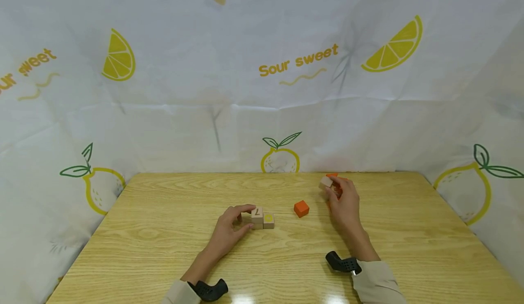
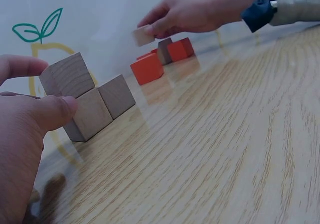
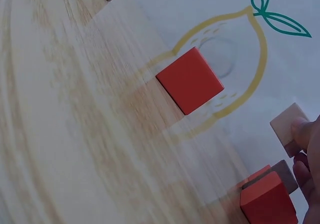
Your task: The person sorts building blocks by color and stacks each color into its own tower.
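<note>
Block of pale wood (image 1: 325, 184) is hanging pinched in the right hand (image 1: 345, 200) near the tabletop's (image 1: 143, 240) far edge. From it, leftward and toward the near edge, a two-block stack (image 1: 257, 218) is standing, the left hand (image 1: 226, 232) holding it between thumb and finger; a single block (image 1: 268, 221) is touching the stack's right side. An orange cube (image 1: 301, 209) is lying between the hands.

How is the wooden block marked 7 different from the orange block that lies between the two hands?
The wooden block is pale with a dark 7; the orange block shows no mark. The wooden block sits on another block, the orange block on the table. The left hand touches the wooden block; the orange block is untouched. Both are cubes.
</note>
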{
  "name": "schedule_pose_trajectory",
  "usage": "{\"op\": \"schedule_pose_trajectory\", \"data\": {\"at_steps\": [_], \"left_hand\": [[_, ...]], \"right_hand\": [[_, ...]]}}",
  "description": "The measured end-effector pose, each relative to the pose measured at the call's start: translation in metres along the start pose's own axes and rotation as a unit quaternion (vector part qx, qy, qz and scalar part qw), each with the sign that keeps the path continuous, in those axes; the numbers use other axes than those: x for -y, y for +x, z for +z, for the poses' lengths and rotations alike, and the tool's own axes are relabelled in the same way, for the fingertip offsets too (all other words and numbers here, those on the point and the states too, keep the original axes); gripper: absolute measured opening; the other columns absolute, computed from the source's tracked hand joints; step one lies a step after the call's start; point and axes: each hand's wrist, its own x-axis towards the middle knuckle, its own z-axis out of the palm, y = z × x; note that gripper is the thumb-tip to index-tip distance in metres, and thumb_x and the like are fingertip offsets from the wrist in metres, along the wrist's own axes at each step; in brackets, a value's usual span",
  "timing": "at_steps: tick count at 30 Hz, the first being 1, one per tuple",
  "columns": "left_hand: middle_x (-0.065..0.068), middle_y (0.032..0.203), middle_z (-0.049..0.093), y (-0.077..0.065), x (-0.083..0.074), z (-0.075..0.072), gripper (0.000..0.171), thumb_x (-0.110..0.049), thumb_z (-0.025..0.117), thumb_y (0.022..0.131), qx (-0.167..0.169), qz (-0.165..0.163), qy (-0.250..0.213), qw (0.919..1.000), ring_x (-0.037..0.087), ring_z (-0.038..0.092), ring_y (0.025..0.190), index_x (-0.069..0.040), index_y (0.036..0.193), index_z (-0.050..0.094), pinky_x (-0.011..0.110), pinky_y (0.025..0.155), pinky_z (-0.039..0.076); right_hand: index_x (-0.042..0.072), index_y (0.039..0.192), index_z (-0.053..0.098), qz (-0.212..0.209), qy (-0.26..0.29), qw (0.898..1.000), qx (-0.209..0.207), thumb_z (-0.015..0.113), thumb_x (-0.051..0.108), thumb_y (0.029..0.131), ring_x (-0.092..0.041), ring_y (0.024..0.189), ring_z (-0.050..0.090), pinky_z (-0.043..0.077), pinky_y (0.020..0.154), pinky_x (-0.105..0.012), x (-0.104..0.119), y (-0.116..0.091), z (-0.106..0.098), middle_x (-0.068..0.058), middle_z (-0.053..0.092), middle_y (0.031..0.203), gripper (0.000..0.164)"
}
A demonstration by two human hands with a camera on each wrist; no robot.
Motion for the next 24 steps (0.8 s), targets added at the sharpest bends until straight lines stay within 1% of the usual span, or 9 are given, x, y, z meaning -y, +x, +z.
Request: {"op": "schedule_pose_trajectory", "data": {"at_steps": [3, 5, 7, 8, 13, 19, 21, 24], "left_hand": [[-0.007, 0.108, 0.062, 0.000, 0.000, 0.000, 0.051, -0.009, 0.077, 0.080, 0.000, 0.000, -0.002, 1.0000, 0.017, 0.046, 0.075, -0.018, 0.128, 0.060, 0.029, 0.065, 0.039], [-0.007, 0.108, 0.062, 0.000, 0.000, 0.000, 0.051, -0.009, 0.077, 0.081, 0.000, 0.000, -0.003, 1.0000, 0.017, 0.047, 0.075, -0.018, 0.128, 0.060, 0.029, 0.065, 0.039], [-0.007, 0.109, 0.062, 0.000, 0.000, 0.000, 0.051, -0.008, 0.077, 0.081, 0.001, 0.001, -0.004, 1.0000, 0.017, 0.047, 0.075, -0.018, 0.128, 0.060, 0.029, 0.065, 0.039], [-0.006, 0.109, 0.062, 0.000, 0.000, 0.000, 0.051, -0.008, 0.077, 0.081, 0.001, 0.001, -0.005, 1.0000, 0.017, 0.047, 0.075, -0.018, 0.128, 0.060, 0.029, 0.065, 0.040], [-0.006, 0.110, 0.062, 0.000, 0.000, 0.000, 0.051, -0.008, 0.077, 0.081, 0.001, 0.003, -0.006, 1.0000, 0.017, 0.047, 0.075, -0.017, 0.128, 0.060, 0.029, 0.065, 0.040], [-0.006, 0.109, 0.062, 0.000, 0.000, 0.000, 0.051, -0.008, 0.077, 0.080, 0.000, 0.003, -0.006, 1.0000, 0.017, 0.046, 0.075, -0.017, 0.128, 0.060, 0.029, 0.065, 0.039], [-0.006, 0.109, 0.062, 0.000, 0.000, 0.000, 0.051, -0.008, 0.077, 0.080, 0.000, 0.002, -0.005, 1.0000, 0.017, 0.046, 0.075, -0.018, 0.127, 0.060, 0.029, 0.065, 0.039], [-0.007, 0.109, 0.062, 0.000, 0.000, 0.000, 0.051, -0.008, 0.077, 0.081, 0.000, 0.000, -0.004, 1.0000, 0.017, 0.047, 0.075, -0.018, 0.127, 0.060, 0.029, 0.065, 0.039]], "right_hand": [[-0.005, 0.124, 0.058, -0.006, 0.018, 1.000, 0.004, 0.062, 0.000, 0.091, -0.034, 0.096, 0.058, 0.047, 0.077, -0.020, 0.002, 0.000, 0.000, -0.022, 0.051, 0.113, 0.033], [-0.007, 0.124, 0.057, -0.013, 0.031, 0.999, 0.005, 0.062, -0.002, 0.091, -0.036, 0.097, 0.058, 0.043, 0.077, -0.010, 0.004, 0.001, 0.000, -0.023, 0.050, 0.112, 0.033], [-0.007, 0.124, 0.057, -0.015, 0.043, 0.999, 0.006, 0.062, -0.003, 0.091, -0.036, 0.097, 0.058, 0.038, 0.077, -0.003, 0.005, 0.001, 0.000, -0.023, 0.050, 0.111, 0.034], [-0.008, 0.124, 0.057, -0.018, 0.046, 0.999, 0.006, 0.062, -0.003, 0.090, -0.036, 0.097, 0.058, 0.037, 0.077, -0.002, 0.006, 0.002, 0.000, -0.023, 0.050, 0.110, 0.034], [-0.008, 0.123, 0.057, -0.022, 0.055, 0.998, 0.010, 0.063, -0.002, 0.090, -0.034, 0.096, 0.058, 0.039, 0.078, -0.003, 0.009, 0.003, 0.001, -0.021, 0.050, 0.107, 0.034], [-0.007, 0.124, 0.057, -0.030, 0.073, 0.996, 0.034, 0.064, -0.001, 0.090, -0.035, 0.097, 0.059, 0.042, 0.079, -0.007, 0.016, 0.003, 0.001, -0.020, 0.050, 0.107, 0.036], [-0.007, 0.124, 0.057, -0.027, 0.082, 0.996, 0.039, 0.064, -0.001, 0.089, -0.035, 0.098, 0.059, 0.045, 0.080, -0.010, 0.019, 0.003, 0.001, -0.020, 0.050, 0.107, 0.036], [-0.007, 0.124, 0.057, -0.029, 0.091, 0.995, 0.043, 0.065, -0.002, 0.088, -0.036, 0.099, 0.059, 0.049, 0.082, -0.021, 0.023, 0.003, 0.003, -0.021, 0.051, 0.107, 0.037]]}}
